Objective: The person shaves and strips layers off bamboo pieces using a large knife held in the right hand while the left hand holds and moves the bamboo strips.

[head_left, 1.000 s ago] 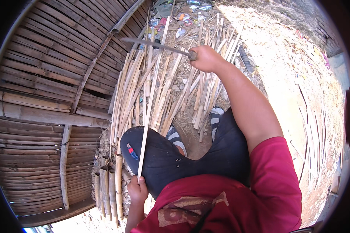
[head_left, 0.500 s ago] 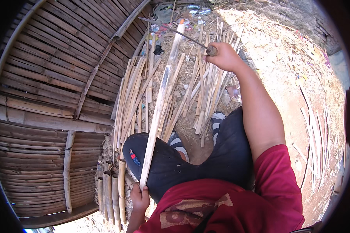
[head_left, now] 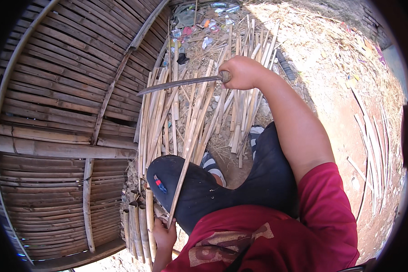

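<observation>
My right hand (head_left: pixel 244 72) is wrapped round the wooden handle of a machete (head_left: pixel 177 84). Its long, slightly curved blade points left, above the split bamboo pieces on the ground. My left hand (head_left: pixel 164 234), low beside my left thigh, grips the near end of a bamboo strip (head_left: pixel 183 173). The strip slants up across my dark trouser leg (head_left: pixel 192 190) toward the blade, its narrow edge turned up. Where its far end stops among the other strips is hard to make out.
Several split bamboo strips (head_left: pixel 156 113) lie in front of my feet, with more at the right (head_left: pixel 374 158). A slatted bamboo wall (head_left: pixel 50 90) rises at left, with upright bamboo tubes (head_left: pixel 136 226) beside it. Litter (head_left: pixel 207 41) and straw lie farther off.
The machete has swung down and nearer, from pointing away to lying across the strips. The held strip has turned from its broad pale face onto its narrow edge.
</observation>
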The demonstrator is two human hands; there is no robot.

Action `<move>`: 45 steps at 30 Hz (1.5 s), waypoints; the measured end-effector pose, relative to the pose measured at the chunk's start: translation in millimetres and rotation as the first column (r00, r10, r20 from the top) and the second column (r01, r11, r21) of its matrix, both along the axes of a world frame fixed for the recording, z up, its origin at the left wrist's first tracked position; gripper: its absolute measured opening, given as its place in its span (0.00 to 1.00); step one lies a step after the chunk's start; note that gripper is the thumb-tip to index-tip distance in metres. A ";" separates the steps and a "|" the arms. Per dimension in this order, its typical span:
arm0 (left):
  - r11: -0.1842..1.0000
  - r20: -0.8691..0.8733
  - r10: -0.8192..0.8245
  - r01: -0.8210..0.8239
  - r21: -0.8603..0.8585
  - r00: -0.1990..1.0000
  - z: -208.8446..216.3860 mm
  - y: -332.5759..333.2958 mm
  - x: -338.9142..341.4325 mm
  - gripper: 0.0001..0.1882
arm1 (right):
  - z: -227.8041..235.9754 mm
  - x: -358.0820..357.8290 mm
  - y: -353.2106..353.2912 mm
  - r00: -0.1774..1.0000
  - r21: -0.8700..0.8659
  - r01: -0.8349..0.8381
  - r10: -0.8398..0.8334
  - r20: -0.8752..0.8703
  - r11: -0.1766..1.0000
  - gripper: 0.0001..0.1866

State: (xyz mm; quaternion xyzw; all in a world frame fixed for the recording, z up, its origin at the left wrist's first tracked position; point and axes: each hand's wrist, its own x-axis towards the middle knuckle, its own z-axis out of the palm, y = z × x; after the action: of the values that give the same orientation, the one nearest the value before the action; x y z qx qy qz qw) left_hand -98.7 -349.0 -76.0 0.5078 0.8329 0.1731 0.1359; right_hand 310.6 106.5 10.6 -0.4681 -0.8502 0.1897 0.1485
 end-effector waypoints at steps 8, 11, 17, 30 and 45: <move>0.915 0.563 0.245 0.005 -0.404 0.789 25.3 7.5 -1.5 0.19 | -4.0 -19.9 -10.7 0.995 0.075 -0.101 0.101 0.001 0.992 0.19; 0.934 0.560 0.167 0.051 -0.353 0.812 22.8 8.3 -3.6 0.19 | -4.8 -21.7 -10.0 0.995 0.042 -0.096 0.095 0.029 0.995 0.19; 0.966 0.590 0.168 -0.012 -0.259 0.789 13.3 -1.4 0.0 0.18 | 6.4 -32.9 -22.8 0.979 -0.019 -0.135 0.137 0.153 0.991 0.22; 0.992 0.709 0.080 0.010 -0.123 0.701 -7.1 -13.2 -1.1 0.21 | 21.4 -22.0 -18.3 0.983 -0.125 -0.062 0.083 0.163 0.990 0.26; 0.991 0.326 -0.090 0.118 -0.066 0.941 -6.2 -14.4 6.6 0.30 | -25.1 -45.5 -7.6 0.983 -0.155 -0.179 0.183 0.013 0.972 0.23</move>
State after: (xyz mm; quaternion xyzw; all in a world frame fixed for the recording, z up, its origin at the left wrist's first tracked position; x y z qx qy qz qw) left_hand -92.1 -363.5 -82.2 0.5097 0.7782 0.2108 0.3002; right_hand 265.1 98.8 -14.4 -0.4013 -0.8741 0.2610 0.0826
